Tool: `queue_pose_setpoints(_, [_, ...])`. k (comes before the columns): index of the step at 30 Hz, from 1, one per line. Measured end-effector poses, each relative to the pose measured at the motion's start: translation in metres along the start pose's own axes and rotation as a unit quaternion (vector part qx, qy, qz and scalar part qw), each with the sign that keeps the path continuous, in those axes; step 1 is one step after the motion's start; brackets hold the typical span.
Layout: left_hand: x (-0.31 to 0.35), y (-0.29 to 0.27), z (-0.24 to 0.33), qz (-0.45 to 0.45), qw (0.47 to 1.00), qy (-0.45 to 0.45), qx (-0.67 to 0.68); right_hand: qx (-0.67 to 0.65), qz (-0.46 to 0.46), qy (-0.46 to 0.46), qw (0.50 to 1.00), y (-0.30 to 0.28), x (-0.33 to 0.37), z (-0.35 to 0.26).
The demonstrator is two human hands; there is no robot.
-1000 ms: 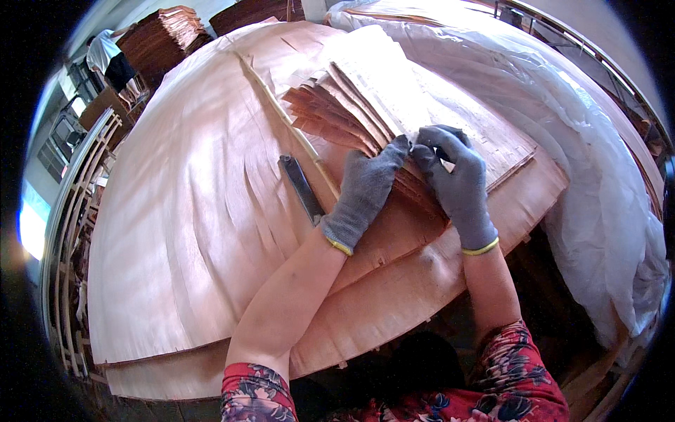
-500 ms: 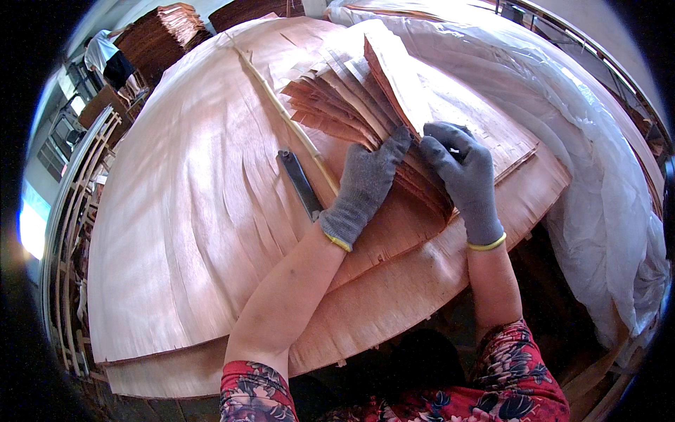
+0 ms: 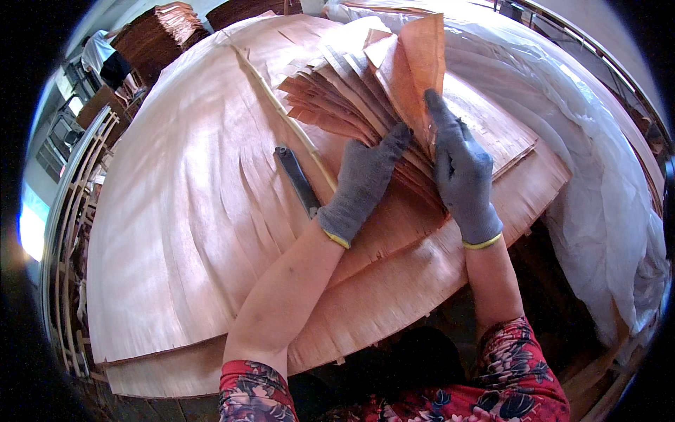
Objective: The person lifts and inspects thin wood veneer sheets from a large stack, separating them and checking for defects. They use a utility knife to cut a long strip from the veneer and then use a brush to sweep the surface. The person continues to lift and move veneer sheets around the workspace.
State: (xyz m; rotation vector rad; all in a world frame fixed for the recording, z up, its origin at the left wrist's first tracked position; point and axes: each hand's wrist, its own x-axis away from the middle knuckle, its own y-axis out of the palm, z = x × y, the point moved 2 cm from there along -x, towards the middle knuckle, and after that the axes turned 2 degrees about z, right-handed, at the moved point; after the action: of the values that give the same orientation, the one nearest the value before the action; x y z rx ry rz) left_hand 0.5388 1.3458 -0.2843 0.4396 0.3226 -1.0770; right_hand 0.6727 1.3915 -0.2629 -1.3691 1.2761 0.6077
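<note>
Since half a second ago, one orange-brown sheet [image 3: 423, 60] has swung up and over so that its broad face now stands nearly upright, and the right hand [image 3: 464, 176] has straightened its fingers along it. Little has shifted at the left hand [image 3: 365, 179], which is closed firmly on the near part of a bundle of thin wood sheets [image 3: 330, 105], thumb on top. By contrast, the right hand looks loose and uncurled, its forefinger laid against the raised sheet; I see no pinch there, though the palm side is hidden. That bundle lies between the two hands, on top of the wide pale sheet [image 3: 169, 232], with a flat stack [image 3: 506, 137] just to its right.

My reading is that the sheets are being leafed through one at a time, with this one partway over. Next, the move seems to call for a steady left hold and a light right touch, since such thin wood could split.

Fanned layers show ragged, rust-brown edges and dry grain; the raised sheet is smooth and slightly curved. Beneath, the wide sheet ripples softly. A slim jointed stick [image 3: 280, 107] and a dark, narrow bar [image 3: 297, 181] lie on it, while cloudy, crinkled plastic [image 3: 598, 176] drapes at the right
</note>
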Motion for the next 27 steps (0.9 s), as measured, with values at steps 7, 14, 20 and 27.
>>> queue_pose_setpoints(7, [-0.001, -0.002, -0.002, -0.01, 0.997, -0.037, -0.07, -0.031, 0.02, 0.088, 0.995, 0.0, 0.005, 0.011])
queue_pose_setpoints(14, [-0.002, -0.004, -0.004, -0.005, 0.998, 0.001, -0.058, -0.07, 0.009, 0.174, 0.982, -0.001, 0.003, 0.003])
queue_pose_setpoints(20, [-0.002, -0.002, -0.003, -0.013, 0.998, -0.006, -0.059, -0.016, 0.048, 0.099, 0.994, 0.002, 0.005, 0.009])
queue_pose_setpoints(27, [-0.002, -0.002, -0.005, 0.002, 0.997, -0.001, -0.075, -0.036, 0.041, 0.157, 0.986, 0.004, 0.005, 0.009])
